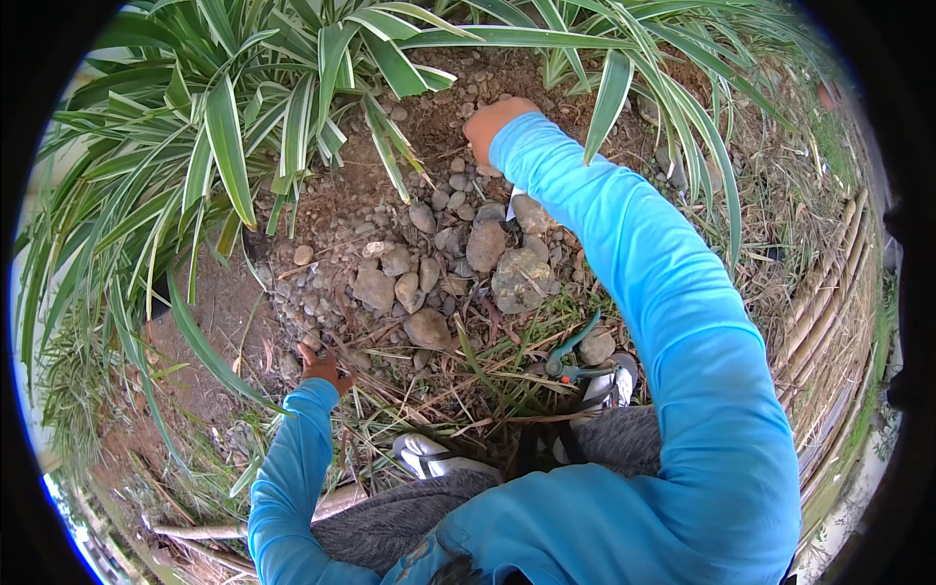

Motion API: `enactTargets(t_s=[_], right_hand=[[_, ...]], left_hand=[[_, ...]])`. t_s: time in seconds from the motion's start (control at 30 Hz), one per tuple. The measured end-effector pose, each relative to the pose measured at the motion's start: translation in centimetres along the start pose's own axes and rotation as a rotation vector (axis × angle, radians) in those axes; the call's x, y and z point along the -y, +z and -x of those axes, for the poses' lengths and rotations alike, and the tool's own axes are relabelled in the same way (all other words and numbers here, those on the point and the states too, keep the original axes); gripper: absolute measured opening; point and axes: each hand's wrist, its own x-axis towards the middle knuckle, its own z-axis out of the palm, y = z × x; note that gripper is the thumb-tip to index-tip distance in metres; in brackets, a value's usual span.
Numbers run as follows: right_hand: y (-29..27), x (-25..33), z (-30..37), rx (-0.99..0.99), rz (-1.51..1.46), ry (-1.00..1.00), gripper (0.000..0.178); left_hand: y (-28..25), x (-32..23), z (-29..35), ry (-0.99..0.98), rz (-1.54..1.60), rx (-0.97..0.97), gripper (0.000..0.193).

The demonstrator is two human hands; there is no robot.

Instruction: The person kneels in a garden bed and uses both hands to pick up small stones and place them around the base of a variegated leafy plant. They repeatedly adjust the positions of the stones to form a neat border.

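Note:
My right arm stretches forward to the bare soil [429, 122] under the striped leaves. There my right hand [495, 127] is curled closed against the ground, and whatever its fingers hold is hidden. My left hand [326, 369] rests low at the left edge of the stones, fingers apart and touching the ground beside small pebbles [310, 341]. Between my hands lies a patch of river stones, among them a large speckled grey stone [522, 281], a brownish rounded stone [486, 246] and another brown stone [427, 330].
Striped long-leaved plants [229, 127] overhang the bed from the far side. Teal-handled pruning shears [573, 363] lie by my right foot, next to a round stone [597, 346]. Dry cut stalks [468, 405] cover the ground before my feet. Bamboo poles [829, 283] edge the right side.

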Motion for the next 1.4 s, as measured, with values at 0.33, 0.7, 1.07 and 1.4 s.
enactTargets(t_s=[0.33,0.7,1.07,1.4], right_hand=[[1.0,-1.2,1.8,-0.132,-0.239,0.181,0.034],[2.1,0.3,-1.3,0.005,-0.213,0.247,0.034],[-0.6,-3.1,2.0,-0.076,-0.145,0.197,0.033],[-0.7,-3.6,-0.1,-0.110,-0.198,0.294,0.034]], left_hand=[[2.4,2.2,-3.5,0.022,-0.026,0.000,0.098],[0.8,1.0,-2.0,0.009,-0.050,0.034,0.097],[2.2,2.1,-3.4,0.050,-0.012,-0.002,0.094],[-0.8,-0.7,0.3,-0.014,-0.107,0.039,0.091]])
